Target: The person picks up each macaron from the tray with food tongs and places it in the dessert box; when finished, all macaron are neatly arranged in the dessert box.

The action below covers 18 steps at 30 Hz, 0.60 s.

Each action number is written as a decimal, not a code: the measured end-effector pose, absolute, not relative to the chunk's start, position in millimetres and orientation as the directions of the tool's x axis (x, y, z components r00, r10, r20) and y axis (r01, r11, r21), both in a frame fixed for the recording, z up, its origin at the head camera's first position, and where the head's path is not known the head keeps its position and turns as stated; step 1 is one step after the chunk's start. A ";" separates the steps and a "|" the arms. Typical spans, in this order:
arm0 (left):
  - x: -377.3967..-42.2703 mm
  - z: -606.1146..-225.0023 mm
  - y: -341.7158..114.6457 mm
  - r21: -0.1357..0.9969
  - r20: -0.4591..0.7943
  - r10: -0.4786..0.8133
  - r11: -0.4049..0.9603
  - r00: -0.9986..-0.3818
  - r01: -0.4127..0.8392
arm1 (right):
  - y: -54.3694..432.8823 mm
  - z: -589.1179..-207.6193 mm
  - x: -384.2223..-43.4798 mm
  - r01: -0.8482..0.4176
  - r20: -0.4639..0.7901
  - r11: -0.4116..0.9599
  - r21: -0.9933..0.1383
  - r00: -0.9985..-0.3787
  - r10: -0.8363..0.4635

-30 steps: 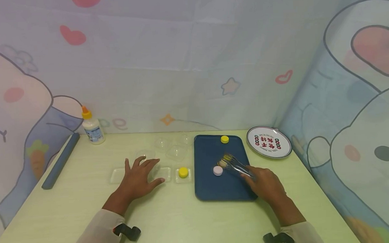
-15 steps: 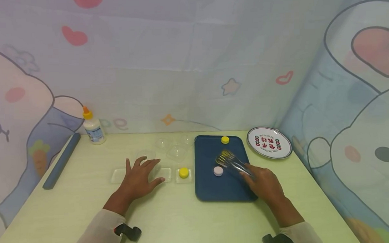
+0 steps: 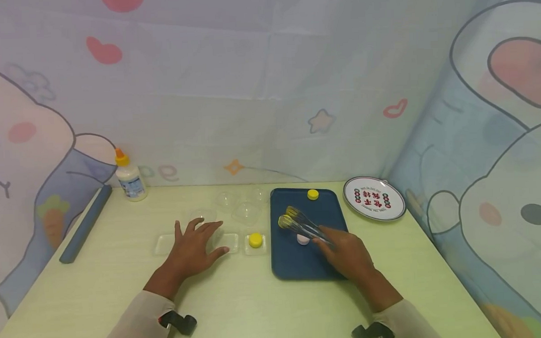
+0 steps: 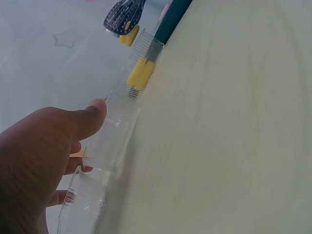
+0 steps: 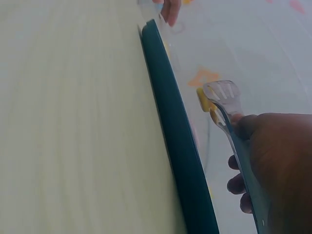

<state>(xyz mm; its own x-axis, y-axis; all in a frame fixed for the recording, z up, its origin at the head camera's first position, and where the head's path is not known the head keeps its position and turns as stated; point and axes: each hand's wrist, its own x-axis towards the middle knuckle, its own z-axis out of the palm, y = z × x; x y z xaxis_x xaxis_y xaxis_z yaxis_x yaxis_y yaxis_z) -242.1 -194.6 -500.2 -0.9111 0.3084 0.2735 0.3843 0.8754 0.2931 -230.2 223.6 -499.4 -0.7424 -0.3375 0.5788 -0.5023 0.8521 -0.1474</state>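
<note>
The left hand [image 3: 190,249] lies spread at a clear box [image 3: 229,243]; the right hand [image 3: 350,253] grips tongs [image 3: 316,235].

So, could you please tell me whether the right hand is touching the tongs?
Touching: the right wrist view shows the right hand gripping the tongs, its fingers curled round the handle.
</note>
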 end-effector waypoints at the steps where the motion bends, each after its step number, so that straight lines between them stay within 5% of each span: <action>1: -242.4 -500.6 -195.0 0.292 0.274 0.308 0.876 -0.911 0.384 | 220.4 -499.3 -230.8 -0.508 0.581 0.850 -0.139 -0.737 -0.346; 11: -243.9 -503.1 -195.8 0.301 0.287 0.307 0.870 -0.907 0.390 | 184.7 -496.8 -234.7 -0.614 0.608 0.782 -0.104 -0.661 -0.438; 18: -244.7 -502.0 -195.6 0.310 0.273 0.305 0.870 -0.913 0.383 | 160.3 -492.4 -231.7 -0.628 0.568 0.769 -0.121 -0.679 -0.465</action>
<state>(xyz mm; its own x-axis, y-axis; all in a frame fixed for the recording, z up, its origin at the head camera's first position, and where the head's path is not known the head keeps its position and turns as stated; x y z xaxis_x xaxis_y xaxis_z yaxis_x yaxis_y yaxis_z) -244.7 -195.6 -502.0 -0.9125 0.3050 0.2726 0.3834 0.8699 0.3102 -231.7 160.3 -492.4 -0.6793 -0.4653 0.5676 -0.6279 0.7688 -0.1212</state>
